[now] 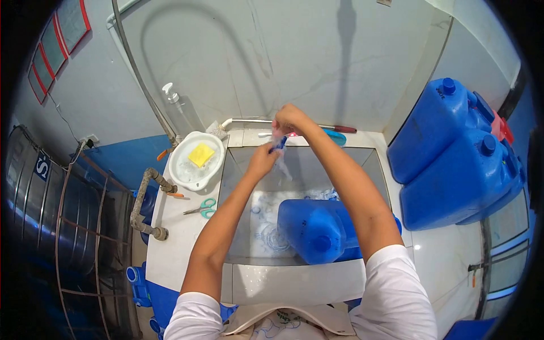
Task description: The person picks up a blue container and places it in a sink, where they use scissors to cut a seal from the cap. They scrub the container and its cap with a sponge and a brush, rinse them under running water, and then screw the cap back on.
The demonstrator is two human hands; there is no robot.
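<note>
One small, wet-looking blue-and-clear piece [279,143] is above the far side of the sink [365,164], too blurred and covered by fingers to identify further. The left hand [262,161] grips its blue part with curled fingers, and the right hand [290,117], over the sink's back edge, has its fingers drawn together on the thin, see-through upper end, so both grips look narrow. I judge the step in hand to be two-handed handling of this piece, with the fingers working closely against each other; the next move would call for a steady left grip while the right fingers shift or let go, since a slick surface could slip. Inside the sink, below the hands, lies foamy water [263,209] with pale ring-like shapes in it. A blue jug [306,226] lies tilted in the sink's near right part, cap toward the person. On the tabletop [181,238] left of the sink are green-handled scissors [208,208] and, farther back, a white basin [195,185] holding a yellow sponge [201,154]; a clear pump bottle [180,107] stands behind that basin. Beyond the sink's back edge lies a red-handled tool [344,130]. Right of the sink stand large blue containers [453,175].
</note>
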